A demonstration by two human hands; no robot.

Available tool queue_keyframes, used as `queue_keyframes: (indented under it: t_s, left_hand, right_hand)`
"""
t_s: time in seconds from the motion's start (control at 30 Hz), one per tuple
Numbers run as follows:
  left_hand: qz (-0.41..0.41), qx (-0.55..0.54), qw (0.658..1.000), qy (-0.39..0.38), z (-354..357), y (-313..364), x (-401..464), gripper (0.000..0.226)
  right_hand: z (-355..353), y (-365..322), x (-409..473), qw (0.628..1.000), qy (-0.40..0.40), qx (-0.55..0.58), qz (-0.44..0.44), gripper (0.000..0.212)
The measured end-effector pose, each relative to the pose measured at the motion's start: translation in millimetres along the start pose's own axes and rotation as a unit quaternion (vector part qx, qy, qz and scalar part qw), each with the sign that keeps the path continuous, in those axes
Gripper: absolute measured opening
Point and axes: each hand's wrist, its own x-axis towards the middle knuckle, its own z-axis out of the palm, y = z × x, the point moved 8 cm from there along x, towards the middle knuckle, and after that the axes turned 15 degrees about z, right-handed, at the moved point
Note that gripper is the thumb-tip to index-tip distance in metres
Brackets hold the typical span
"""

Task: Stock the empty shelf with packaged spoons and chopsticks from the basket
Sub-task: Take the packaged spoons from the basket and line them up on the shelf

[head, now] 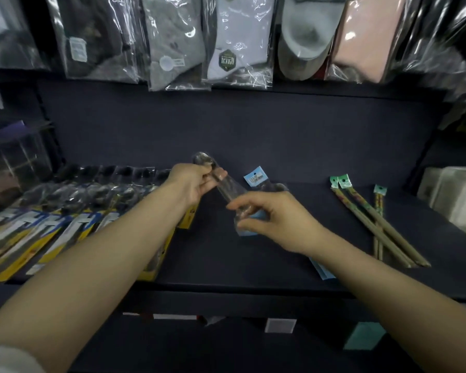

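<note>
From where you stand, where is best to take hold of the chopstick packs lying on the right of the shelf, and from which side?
Take the chopstick packs near their middle, coming from above. They lie flat on the dark shelf, long and thin, and cross each other, so a pinch across the bare middle span seems steadier than the green header tags. The near ends are free too.

Dim dark shelving (226, 130) under hanging bagged socks (226, 44)

green hexagonal badge (227, 60) on white socks, characters unreadable, no legible text
</note>
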Motion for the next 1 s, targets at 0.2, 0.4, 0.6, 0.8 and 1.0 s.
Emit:
queue_keyframes:
  t_s: [0.2,0.4,0.6,0.8,1.0]
  left_hand:
    - [-0.022,0.052,0.997,-0.045,6.6,-12.2,8.7,0.013]
    - [-0.043,0.143,0.969,-0.198,24.0,-20.9,11.8,0.009]
    - [0.112,0.444,0.808,-0.372,13.8,-22.7,13.3,0.041]
    - [0.214,0.584,0.603,-0.500,12.1,-37.6,0.9,0.022]
    - [0.229,0.590,0.571,-0.524,8.6,-46.6,-5.1,0.047]
  right_hand:
    - [-10.0,-24.5,-12.2,0.884,0.323,-0.256,-0.220,0.037]
    - [14.8,-39.5,3.3,0.802,0.338,-0.381,-0.313,0.013]
    - [57.7,5.9,34.6,0.826,0.165,-0.462,-0.279,0.024]
    - [69.4,23.1,57.4,0.892,0.013,-0.422,-0.163,0.030]
    - [35.3,47.3,58.4,0.965,-0.038,-0.258,0.041,0.046]
